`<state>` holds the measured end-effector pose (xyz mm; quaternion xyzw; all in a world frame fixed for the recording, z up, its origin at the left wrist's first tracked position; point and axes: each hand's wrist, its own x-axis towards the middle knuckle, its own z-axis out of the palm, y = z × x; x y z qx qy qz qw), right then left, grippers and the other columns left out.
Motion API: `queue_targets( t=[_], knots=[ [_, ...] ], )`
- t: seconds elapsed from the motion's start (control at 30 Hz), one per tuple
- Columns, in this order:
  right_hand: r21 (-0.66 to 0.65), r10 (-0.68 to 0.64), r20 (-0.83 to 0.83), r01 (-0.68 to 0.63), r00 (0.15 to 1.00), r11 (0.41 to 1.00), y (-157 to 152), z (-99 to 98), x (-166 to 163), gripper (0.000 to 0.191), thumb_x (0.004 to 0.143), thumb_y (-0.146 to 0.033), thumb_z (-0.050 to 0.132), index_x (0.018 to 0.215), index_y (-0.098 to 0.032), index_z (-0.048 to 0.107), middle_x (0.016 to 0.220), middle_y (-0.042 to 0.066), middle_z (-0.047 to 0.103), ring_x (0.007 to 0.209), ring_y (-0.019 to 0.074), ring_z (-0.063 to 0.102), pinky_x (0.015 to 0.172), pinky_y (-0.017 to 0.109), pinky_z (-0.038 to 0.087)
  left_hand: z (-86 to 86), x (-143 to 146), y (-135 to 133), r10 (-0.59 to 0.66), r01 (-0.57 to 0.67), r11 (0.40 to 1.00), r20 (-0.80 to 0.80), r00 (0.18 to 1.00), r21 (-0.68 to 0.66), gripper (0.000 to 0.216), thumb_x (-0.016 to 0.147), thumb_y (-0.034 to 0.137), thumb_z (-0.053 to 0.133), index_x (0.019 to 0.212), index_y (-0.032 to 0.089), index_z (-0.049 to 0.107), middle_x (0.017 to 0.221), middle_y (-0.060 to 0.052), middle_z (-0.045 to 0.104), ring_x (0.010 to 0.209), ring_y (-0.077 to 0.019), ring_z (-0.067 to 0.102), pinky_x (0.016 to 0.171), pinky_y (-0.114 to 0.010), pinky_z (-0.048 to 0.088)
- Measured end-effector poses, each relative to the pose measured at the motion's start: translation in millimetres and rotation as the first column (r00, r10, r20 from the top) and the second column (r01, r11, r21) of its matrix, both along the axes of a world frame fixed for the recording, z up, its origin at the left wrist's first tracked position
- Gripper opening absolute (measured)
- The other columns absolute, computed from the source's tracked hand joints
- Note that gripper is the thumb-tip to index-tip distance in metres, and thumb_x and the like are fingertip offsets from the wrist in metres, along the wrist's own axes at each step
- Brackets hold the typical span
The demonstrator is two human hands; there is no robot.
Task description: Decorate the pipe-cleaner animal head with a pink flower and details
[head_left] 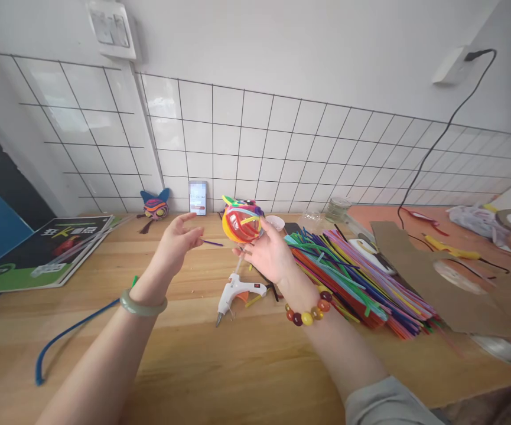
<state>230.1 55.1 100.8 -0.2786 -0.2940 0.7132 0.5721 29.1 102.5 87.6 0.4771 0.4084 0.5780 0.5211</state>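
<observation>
My right hand (269,252) holds up a clear ball wrapped in colourful pipe cleaners (241,224), with yellow, red, pink and blue strands and a green pointed piece on top. To its left, my left hand (179,241) is raised with thumb and forefinger apart, touching nothing I can see. A short purple pipe cleaner (212,242) lies just beyond those fingers. Below the ball, a white hot glue gun (237,290) rests on the wooden table (184,366). A blue pipe cleaner (73,328) curves across the table by my left forearm.
A large bundle of coloured pipe cleaners (361,277) lies right. Beyond it are cardboard (450,295) and a yellow-handled tool (452,247). A finished-looking pipe-cleaner figure (155,205) and a phone (198,198) stand against the tiled wall. A magazine (46,251) lies left.
</observation>
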Motion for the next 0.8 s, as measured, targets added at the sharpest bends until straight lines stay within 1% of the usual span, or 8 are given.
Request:
queue_targets(
  t=[0.07, 0.2, 0.27, 0.43, 0.5, 0.6, 0.73, 0.8],
  knots=[
    [0.024, -0.011, 0.030, 0.010, 0.999, 1.000, -1, -1.5, -3, 0.034, 0.076, -0.049, 0.069, 0.098, -0.024, 0.065, 0.101, 0.004, 0.071, 0.096, 0.0231, 0.065, 0.079, 0.037, 0.049, 4.8, 1, -9, -0.091, 0.092, 0.996, 0.017, 0.996, -0.016, 0.076, 0.071, 0.025, 0.077, 0.138, 0.021, 0.041, 0.091, -0.006, 0.071, 0.084, -0.0202, 0.070, 0.073, -0.034, 0.055],
    [0.072, -0.030, 0.093, 0.023, 0.995, 0.997, -2, -3.9, -7, 0.033, 0.075, -0.047, 0.071, 0.098, -0.025, 0.065, 0.101, 0.002, 0.072, 0.090, 0.0210, 0.067, 0.079, 0.036, 0.050, 12.5, 9, -25, -0.281, 0.281, 0.958, 0.006, 0.960, -0.054, 0.070, 0.085, 0.050, 0.063, 0.144, 0.024, 0.037, 0.123, -0.018, 0.064, 0.110, -0.0307, 0.064, 0.082, -0.046, 0.056],
    [0.090, -0.037, 0.123, 0.026, 0.992, 0.996, -4, -4.4, -9, 0.032, 0.075, -0.047, 0.071, 0.098, -0.025, 0.065, 0.099, 0.001, 0.072, 0.087, 0.0202, 0.067, 0.079, 0.035, 0.050, 13.9, 17, -31, -0.331, 0.331, 0.943, -0.022, 0.943, -0.031, 0.075, 0.084, 0.047, 0.066, 0.148, 0.029, 0.031, 0.134, -0.016, 0.058, 0.120, -0.0319, 0.058, 0.087, -0.046, 0.055],
    [0.124, -0.034, 0.185, 0.011, 0.982, 0.992, -6, -5.4, -13, 0.032, 0.074, -0.046, 0.073, 0.097, -0.026, 0.063, 0.099, 0.001, 0.073, 0.086, 0.0192, 0.068, 0.078, 0.034, 0.050, 13.6, 28, -37, -0.363, 0.362, 0.931, 0.007, 0.932, 0.037, 0.101, 0.077, 0.035, 0.077, 0.154, 0.032, 0.012, 0.133, -0.014, 0.060, 0.119, -0.0310, 0.059, 0.092, -0.049, 0.054],
    [0.125, -0.030, 0.165, 0.009, 0.986, 0.992, -6, -5.6, -12, 0.032, 0.075, -0.046, 0.072, 0.098, -0.026, 0.063, 0.101, 0.001, 0.073, 0.087, 0.0196, 0.068, 0.077, 0.033, 0.050, 14.8, 27, -36, -0.352, 0.353, 0.932, -0.026, 0.936, 0.078, 0.097, 0.076, 0.036, 0.077, 0.153, 0.028, 0.018, 0.127, -0.014, 0.063, 0.113, -0.0304, 0.063, 0.091, -0.049, 0.054],
    [0.092, -0.010, 0.101, 0.001, 0.995, 0.996, -4, -4.1, -9, 0.034, 0.076, -0.048, 0.069, 0.100, -0.024, 0.065, 0.101, 0.003, 0.073, 0.089, 0.0209, 0.068, 0.076, 0.034, 0.051, 17.9, 23, -34, -0.300, 0.315, 0.940, -0.120, 0.946, 0.134, 0.079, 0.077, 0.042, 0.074, 0.144, 0.021, 0.037, 0.119, -0.014, 0.068, 0.107, -0.0292, 0.065, 0.089, -0.048, 0.053],
    [0.053, -0.022, 0.046, 0.019, 0.999, 0.998, -3, -0.2, -5, 0.032, 0.077, -0.048, 0.067, 0.099, -0.025, 0.066, 0.097, 0.002, 0.074, 0.088, 0.0208, 0.068, 0.076, 0.034, 0.051, 19.3, 20, -33, -0.203, 0.239, 0.950, -0.180, 0.962, 0.203, 0.050, 0.083, 0.049, 0.065, 0.121, 0.017, 0.056, 0.102, -0.011, 0.072, 0.095, -0.0250, 0.068, 0.082, -0.041, 0.055],
    [0.053, -0.028, 0.042, 0.026, 0.999, 0.998, -3, 0.8, -5, 0.030, 0.077, -0.047, 0.068, 0.098, -0.025, 0.067, 0.094, 0.002, 0.074, 0.087, 0.0205, 0.068, 0.076, 0.034, 0.051, 17.9, 20, -34, -0.091, 0.157, 0.943, -0.229, 0.969, 0.293, 0.036, 0.086, 0.048, 0.061, 0.106, 0.018, 0.059, 0.095, -0.009, 0.070, 0.087, -0.0219, 0.068, 0.076, -0.036, 0.055]
  ],
)
